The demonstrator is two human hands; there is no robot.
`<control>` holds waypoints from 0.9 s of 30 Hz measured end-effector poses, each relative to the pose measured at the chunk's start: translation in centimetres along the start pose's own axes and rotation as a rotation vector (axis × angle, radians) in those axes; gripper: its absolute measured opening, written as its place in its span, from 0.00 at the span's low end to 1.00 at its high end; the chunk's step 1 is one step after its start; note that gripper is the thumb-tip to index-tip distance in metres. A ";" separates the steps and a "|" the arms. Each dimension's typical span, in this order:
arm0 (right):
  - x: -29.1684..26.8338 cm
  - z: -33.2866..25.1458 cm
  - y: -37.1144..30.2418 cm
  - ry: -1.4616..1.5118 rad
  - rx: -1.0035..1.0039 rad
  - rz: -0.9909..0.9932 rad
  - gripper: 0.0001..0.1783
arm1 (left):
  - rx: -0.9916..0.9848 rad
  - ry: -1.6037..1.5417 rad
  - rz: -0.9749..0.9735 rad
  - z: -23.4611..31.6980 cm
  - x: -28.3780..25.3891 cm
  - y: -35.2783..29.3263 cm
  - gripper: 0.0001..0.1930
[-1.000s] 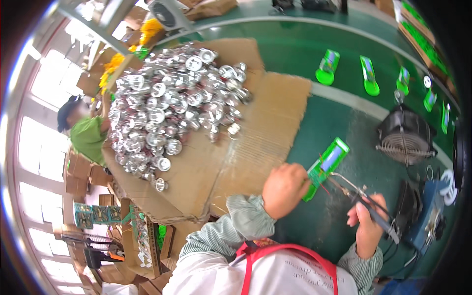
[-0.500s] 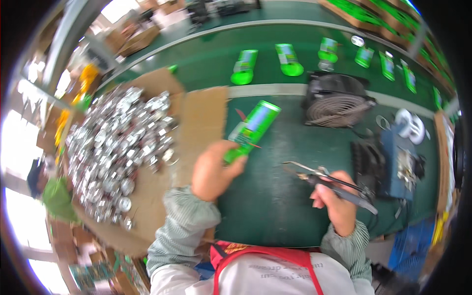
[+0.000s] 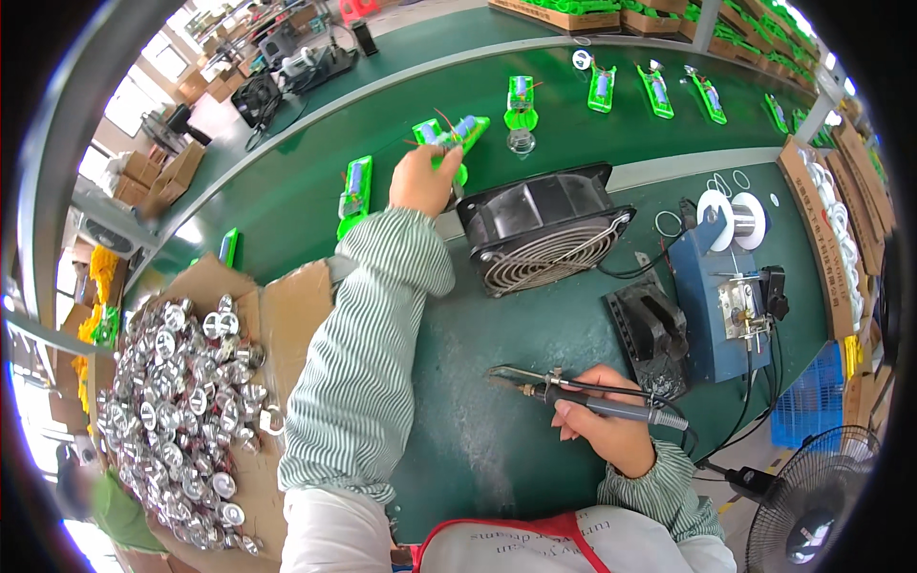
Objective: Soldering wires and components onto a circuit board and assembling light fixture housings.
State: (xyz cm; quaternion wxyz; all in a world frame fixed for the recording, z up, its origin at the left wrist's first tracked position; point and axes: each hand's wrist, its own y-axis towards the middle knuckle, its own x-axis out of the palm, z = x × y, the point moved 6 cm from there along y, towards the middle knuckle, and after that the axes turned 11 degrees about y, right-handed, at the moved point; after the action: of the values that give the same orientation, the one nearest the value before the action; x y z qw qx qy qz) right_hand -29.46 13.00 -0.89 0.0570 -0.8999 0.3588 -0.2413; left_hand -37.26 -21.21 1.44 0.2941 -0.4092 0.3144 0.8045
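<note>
My left hand (image 3: 425,180) reaches over the far green belt, its fingers closed on a green plastic housing (image 3: 470,132) with a blue cylindrical cell and red wires. Green parts lie close together there, and my fingers hide some of them. A soldering iron (image 3: 597,403) with a thin metal feed tube along it is gripped in my right hand (image 3: 609,425). Its tip points left above the green work mat (image 3: 468,439), touching nothing. Beside my left forearm, a cardboard box (image 3: 298,310) holds a heap of small silvery reflector cups (image 3: 181,411).
A black fan (image 3: 544,229) with a wire grille stands beyond the soldering iron. Right of it are a black iron stand (image 3: 650,334) and a blue solder feeder (image 3: 712,296) with a white wire spool (image 3: 735,222). More green housings (image 3: 657,93) lie along the belt (image 3: 315,143).
My left hand has carried the green housing from above the mat forward to the belt. My right hand still holds the soldering iron over the mat. The view has shifted.
</note>
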 end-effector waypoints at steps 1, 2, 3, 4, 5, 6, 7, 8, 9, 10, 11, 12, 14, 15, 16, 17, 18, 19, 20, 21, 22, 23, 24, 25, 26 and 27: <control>-0.1 -0.1 0.2 -0.004 -0.002 0.003 0.10 | -0.030 0.033 0.008 0.4 0.6 1.5 0.26; -0.2 -0.2 0.4 -0.001 -0.004 0.008 0.10 | -0.025 0.033 0.004 0.4 1.3 3.1 0.26; -0.5 -0.2 0.5 -0.002 -0.001 0.030 0.10 | -0.007 -0.016 -0.032 0.5 3.5 4.8 0.26; -0.7 -0.1 0.6 0.004 0.005 0.032 0.10 | 0.002 -0.049 -0.059 0.5 4.5 6.0 0.25; -0.8 0.0 0.7 -0.006 0.003 0.039 0.09 | 0.077 -0.018 -0.080 0.4 5.0 7.2 0.24; -1.2 0.1 0.9 -0.008 0.008 0.056 0.09 | 0.081 -0.029 -0.094 0.7 5.8 7.4 0.24; -1.5 0.1 1.0 0.001 -0.002 0.063 0.09 | 0.133 0.155 0.014 1.3 4.9 7.4 0.23; -1.6 0.1 1.0 0.010 -0.010 0.066 0.09 | 0.183 0.340 0.124 1.8 4.0 7.2 0.24; -1.5 0.3 1.1 0.014 0.001 0.059 0.09 | 0.169 0.408 0.096 1.2 3.1 6.8 0.27; -1.8 0.2 1.3 -0.013 -0.002 0.070 0.09 | 0.170 0.402 0.083 2.5 2.8 5.9 0.27; -2.0 0.1 1.3 -0.043 -0.003 0.079 0.09 | 0.080 0.530 -0.033 3.3 3.5 4.8 0.29; -1.6 0.2 1.3 -0.035 0.010 0.052 0.09 | -0.033 0.684 -0.139 2.9 2.9 3.6 0.30; -1.0 0.4 1.1 0.028 0.000 0.086 0.09 | 0.009 0.466 -0.232 -0.2 4.8 4.2 0.34; -0.9 0.2 1.1 0.010 -0.014 0.070 0.09 | 0.010 0.394 -0.215 -0.3 4.8 4.2 0.34; -0.8 0.2 1.0 0.005 0.000 0.046 0.09 | 0.003 0.362 -0.244 0.1 4.7 3.8 0.35; -1.0 0.1 0.9 -0.023 -0.023 0.074 0.09 | -0.035 0.362 -0.265 0.4 4.4 3.6 0.36; -1.0 0.0 0.8 -0.048 -0.046 0.097 0.09 | -0.045 0.392 -0.244 0.2 3.9 3.0 0.36; -1.0 -0.1 0.5 -0.058 -0.058 0.114 0.10 | -0.044 0.383 -0.238 0.1 3.2 2.2 0.35; -0.9 0.0 0.4 -0.062 -0.047 0.087 0.10 | -0.043 0.375 -0.233 -0.2 2.5 1.2 0.35; -0.8 -0.2 0.4 -0.076 -0.082 0.078 0.10 | -0.044 0.384 -0.185 -0.9 1.6 -0.2 0.34; -0.9 -0.4 0.2 -0.093 -0.117 0.082 0.10 | -0.029 0.337 -0.203 -0.9 0.7 -2.0 0.32; -0.9 -0.6 0.2 -0.099 -0.136 0.094 0.09 | -0.015 0.320 -0.220 -1.0 -0.4 -3.8 0.30; -0.7 -0.5 0.0 -0.093 -0.130 0.079 0.09 | -0.001 0.307 -0.240 -1.0 -1.8 -6.2 0.29; -0.5 -0.8 -0.1 -0.102 -0.148 0.065 0.08 | 0.065 0.277 -0.186 -1.2 -3.3 -8.6 0.28; -0.3 -0.7 -0.3 -0.111 -0.161 0.052 0.08 | 0.130 0.248 -0.136 -1.7 -4.7 -11.5 0.28; -0.4 -0.8 -0.5 -0.110 -0.160 0.059 0.08 | 0.126 0.223 -0.145 -1.6 -5.8 -14.1 0.27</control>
State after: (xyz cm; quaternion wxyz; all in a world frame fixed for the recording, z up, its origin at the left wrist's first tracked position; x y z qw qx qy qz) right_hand -29.76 13.69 -0.19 0.0114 -0.9025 0.3997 -0.1603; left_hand -23.40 -14.78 1.83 0.3399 -0.4981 0.3648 0.7094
